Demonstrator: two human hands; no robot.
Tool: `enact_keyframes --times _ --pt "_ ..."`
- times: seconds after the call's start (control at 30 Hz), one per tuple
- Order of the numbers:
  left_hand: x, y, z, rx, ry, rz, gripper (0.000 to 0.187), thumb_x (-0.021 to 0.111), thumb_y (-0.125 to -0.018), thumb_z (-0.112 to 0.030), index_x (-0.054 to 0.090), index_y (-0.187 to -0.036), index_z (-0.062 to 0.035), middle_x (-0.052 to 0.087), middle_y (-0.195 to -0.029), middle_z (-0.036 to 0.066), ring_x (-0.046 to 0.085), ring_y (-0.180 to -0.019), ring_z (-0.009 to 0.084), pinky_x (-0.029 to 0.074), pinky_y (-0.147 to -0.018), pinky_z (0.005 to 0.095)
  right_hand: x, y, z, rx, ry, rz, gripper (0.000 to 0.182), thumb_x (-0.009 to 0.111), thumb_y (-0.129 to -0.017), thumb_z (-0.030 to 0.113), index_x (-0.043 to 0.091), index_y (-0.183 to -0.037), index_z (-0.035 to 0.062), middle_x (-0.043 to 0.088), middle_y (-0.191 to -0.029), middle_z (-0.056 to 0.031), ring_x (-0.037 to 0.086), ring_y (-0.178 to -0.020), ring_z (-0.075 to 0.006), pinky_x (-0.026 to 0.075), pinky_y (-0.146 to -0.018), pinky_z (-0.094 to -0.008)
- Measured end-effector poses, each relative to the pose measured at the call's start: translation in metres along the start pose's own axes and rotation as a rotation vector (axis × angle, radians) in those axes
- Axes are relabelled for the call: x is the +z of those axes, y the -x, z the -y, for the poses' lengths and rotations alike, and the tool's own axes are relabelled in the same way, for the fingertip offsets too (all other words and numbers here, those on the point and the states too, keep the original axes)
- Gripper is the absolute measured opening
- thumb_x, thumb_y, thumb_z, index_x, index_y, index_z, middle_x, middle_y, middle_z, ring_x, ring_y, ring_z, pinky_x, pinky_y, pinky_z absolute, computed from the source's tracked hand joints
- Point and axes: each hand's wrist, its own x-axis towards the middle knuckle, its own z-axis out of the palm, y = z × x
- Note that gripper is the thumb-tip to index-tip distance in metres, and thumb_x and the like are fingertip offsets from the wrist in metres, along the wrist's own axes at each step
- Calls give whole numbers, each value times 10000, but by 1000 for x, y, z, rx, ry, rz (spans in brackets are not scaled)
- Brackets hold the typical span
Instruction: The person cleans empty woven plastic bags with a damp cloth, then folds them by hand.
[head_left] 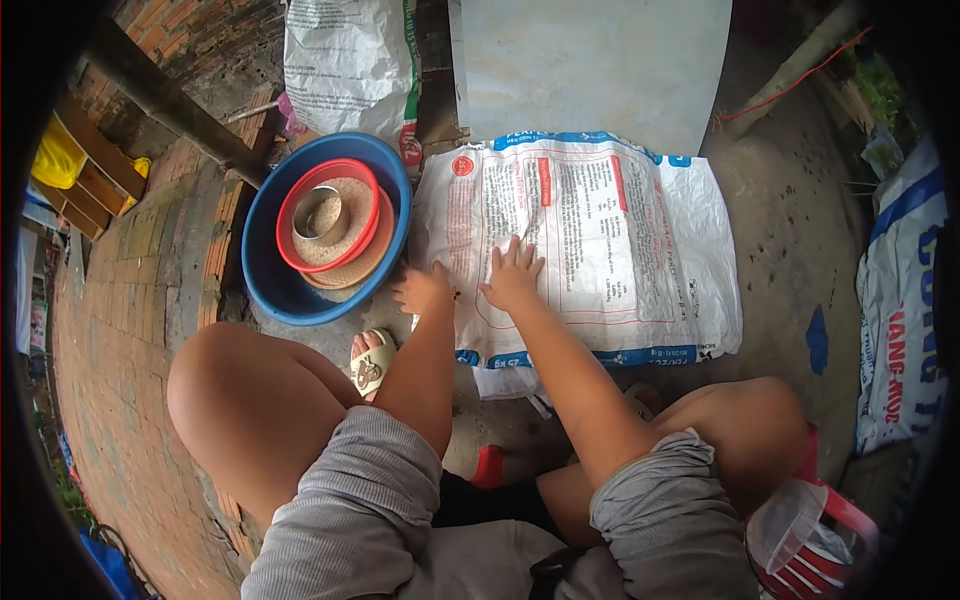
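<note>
A: Item one, hands?
B: Left hand [422, 287] loosely curled at the near-left edge of the printed sack [600, 240]; right hand [512, 276] flat, fingers spread, on it

A: Beside the sack?
B: Blue basin [262, 262] just left, holding red sieve [300, 255] with grain, metal cup [318, 212] inside

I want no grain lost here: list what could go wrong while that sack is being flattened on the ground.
The blue basin holding the red basket of grain sits right beside the left hand; an elbow swing might tip it. The right hand presses the white sack on bare, dirty ground, so grit could get onto it.
</note>
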Motion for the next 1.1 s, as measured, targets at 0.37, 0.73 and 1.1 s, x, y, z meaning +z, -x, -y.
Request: enact_keyframes --times 0.37,0.73,1.1 --pt "-23 -78 -40 393 617 1022 99 648 -788 -96 671 -730 -19 602 -634 58 538 -492 141 420 -448 279 -57 34 31 -325 -788 224 1451 874 -528 556 10 -1514 -65 99 -1571 -286 95 -1478 -390 165 -1203 -371" --pt "-98 -18 -99 427 1297 921 191 639 -884 -249 705 -949 -82 653 -817 19 592 -671 108 493 -631 259 -151 7 -61 76 -1660 -391 429 622 -778 -7 556 -1197 56 648 -1075 -83 643 -988 -226 514 -845 -368" --pt "51 76 47 331 520 325 802 757 -759 -505 476 -1336 -24 515 -1334 239 476 -1246 415 302 -1099 484 -282 65 -161 10 -1790 -529 445 609 -800 -16 573 -1242 24 668 -1110 -107 665 -956 -231 536 -799 -349"
